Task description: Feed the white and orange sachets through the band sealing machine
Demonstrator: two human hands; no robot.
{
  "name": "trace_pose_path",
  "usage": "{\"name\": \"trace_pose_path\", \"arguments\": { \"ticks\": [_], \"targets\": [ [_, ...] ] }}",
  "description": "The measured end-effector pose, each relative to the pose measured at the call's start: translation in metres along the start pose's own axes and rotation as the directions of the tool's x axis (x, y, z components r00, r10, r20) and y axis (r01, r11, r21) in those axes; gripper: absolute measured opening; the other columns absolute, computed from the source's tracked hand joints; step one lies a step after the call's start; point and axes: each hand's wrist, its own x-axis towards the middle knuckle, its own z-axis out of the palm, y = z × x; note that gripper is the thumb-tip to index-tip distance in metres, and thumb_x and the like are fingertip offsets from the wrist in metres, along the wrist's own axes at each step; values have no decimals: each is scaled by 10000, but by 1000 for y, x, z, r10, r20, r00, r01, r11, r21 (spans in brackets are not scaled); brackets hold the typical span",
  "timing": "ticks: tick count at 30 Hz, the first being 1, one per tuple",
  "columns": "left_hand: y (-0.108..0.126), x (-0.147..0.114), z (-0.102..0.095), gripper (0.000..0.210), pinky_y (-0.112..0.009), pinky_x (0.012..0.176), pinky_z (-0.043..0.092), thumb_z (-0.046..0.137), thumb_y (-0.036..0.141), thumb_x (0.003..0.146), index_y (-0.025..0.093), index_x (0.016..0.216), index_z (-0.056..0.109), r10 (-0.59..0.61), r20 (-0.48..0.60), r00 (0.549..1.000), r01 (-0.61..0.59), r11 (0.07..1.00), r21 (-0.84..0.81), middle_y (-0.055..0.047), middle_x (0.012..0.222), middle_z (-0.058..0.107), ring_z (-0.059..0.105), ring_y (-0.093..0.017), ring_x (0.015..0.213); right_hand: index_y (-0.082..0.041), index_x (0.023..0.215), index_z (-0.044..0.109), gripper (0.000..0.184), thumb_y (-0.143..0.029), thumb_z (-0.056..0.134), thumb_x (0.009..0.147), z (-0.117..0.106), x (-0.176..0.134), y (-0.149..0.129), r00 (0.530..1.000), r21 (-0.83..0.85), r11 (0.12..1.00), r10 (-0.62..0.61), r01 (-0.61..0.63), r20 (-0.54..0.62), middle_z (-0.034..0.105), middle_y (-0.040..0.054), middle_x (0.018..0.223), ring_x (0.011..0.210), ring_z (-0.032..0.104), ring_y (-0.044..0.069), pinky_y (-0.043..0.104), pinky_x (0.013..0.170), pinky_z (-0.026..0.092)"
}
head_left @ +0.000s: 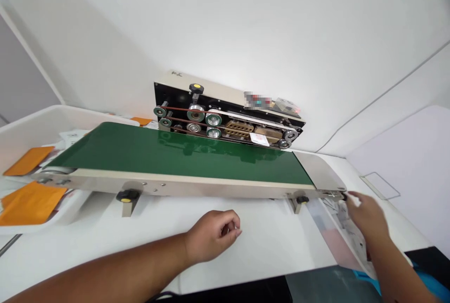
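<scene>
My left hand (214,236) hovers over the white table in front of the machine, its fingers curled in toward the thumb with nothing visible in them. At the right end of the conveyor, my right hand (368,216) is over a clear plastic bin (330,235) of small white packets (351,230). Its fingers are partly stretched toward the conveyor's end, and no held thing shows. A band sealing machine (228,110) stands behind the green conveyor belt (183,155). One small white sachet (259,139) sits in its sealing rollers, out over the belt's back edge.
On the left, a white tub (63,115) holds orange packets (33,203) and white ones under the belt's end. Black knobs (127,195) stick out along the conveyor's front. A wire handle (381,185) lies at the far right, and a wall rises behind.
</scene>
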Motion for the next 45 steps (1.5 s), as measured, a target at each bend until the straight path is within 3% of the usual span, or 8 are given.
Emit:
{"name": "trace_pose_path", "arguments": {
  "ticks": [3,11,16,23,28,35,39,45],
  "targets": [
    [1,0,0,64,-201,587,391,570,242,899,198,877,612,13,11,1000,-13,1000,3,42,681,606,512,-105,604,-207,1010,682,344,-442,458,899,-28,-1,-46,943,1,994,-100,105,-318,706,131,1087,962,642,327,438,859,491],
    [5,-1,-2,99,-190,573,386,570,242,892,194,818,616,42,10,999,-42,999,5,44,644,582,492,-99,577,-214,918,696,224,-390,556,926,-44,0,-183,772,82,798,-543,597,-332,702,76,916,882,608,255,365,793,457],
    [3,-1,-1,133,-186,579,394,570,263,901,187,808,628,75,11,997,-75,997,17,38,645,588,496,-93,567,-203,1121,696,274,-378,534,987,-33,-11,-267,473,96,464,-872,881,-123,684,93,920,902,577,276,412,854,442],
    [2,-1,0,121,-178,568,384,595,258,892,188,810,650,116,3,993,-116,993,39,41,635,597,492,-86,550,-235,1505,469,483,-339,395,1039,-7,-21,-324,375,235,397,-918,887,132,628,90,922,883,526,274,423,837,450],
    [-1,-1,1,125,-179,571,393,590,260,901,188,819,651,122,12,992,-122,991,48,37,644,603,508,-90,554,-258,1427,553,423,-304,420,1028,-21,-32,-287,448,302,416,-893,858,-40,641,80,926,899,562,263,443,881,453],
    [0,1,-3,154,-199,577,379,552,248,914,193,784,614,98,46,994,-101,994,52,42,628,566,487,-101,569,-215,1169,710,313,-339,532,942,-29,-14,-135,821,275,832,-318,482,-474,674,82,1004,905,611,230,404,910,483],
    [3,4,-6,187,-206,562,354,526,263,929,196,763,581,65,63,996,-69,995,70,48,616,524,456,-104,560,-187,1156,715,400,-431,529,900,-17,9,-42,988,288,958,31,15,-154,705,114,1075,909,646,250,391,865,514],
    [3,7,-10,239,-204,556,346,487,294,960,198,748,543,50,82,995,-59,992,110,47,621,484,426,-108,570,-170,1164,705,490,-537,554,878,8,15,35,962,306,938,87,-167,258,652,166,1318,1233,596,329,412,1036,471]
  ]
}}
